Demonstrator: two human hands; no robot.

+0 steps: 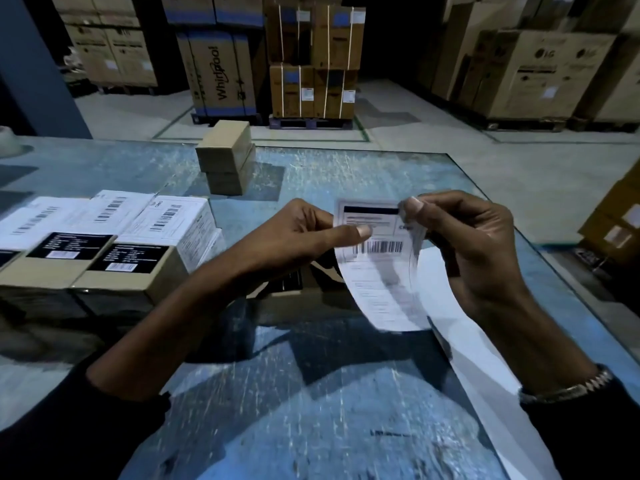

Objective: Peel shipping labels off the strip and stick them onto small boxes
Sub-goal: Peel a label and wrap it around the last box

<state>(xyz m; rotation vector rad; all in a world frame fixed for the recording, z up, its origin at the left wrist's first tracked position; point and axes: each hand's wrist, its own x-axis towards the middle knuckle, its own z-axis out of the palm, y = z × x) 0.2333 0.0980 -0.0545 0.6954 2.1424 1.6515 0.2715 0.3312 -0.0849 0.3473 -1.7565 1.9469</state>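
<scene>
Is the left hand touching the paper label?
Touching. The head view shows the left hand with its thumb lying flat on the label, just above the barcode.

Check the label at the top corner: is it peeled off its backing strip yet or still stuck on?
Partly peeled. The right hand pinches its lifted top corner, the left hand holds the label, and the lower part is blurred.
</scene>
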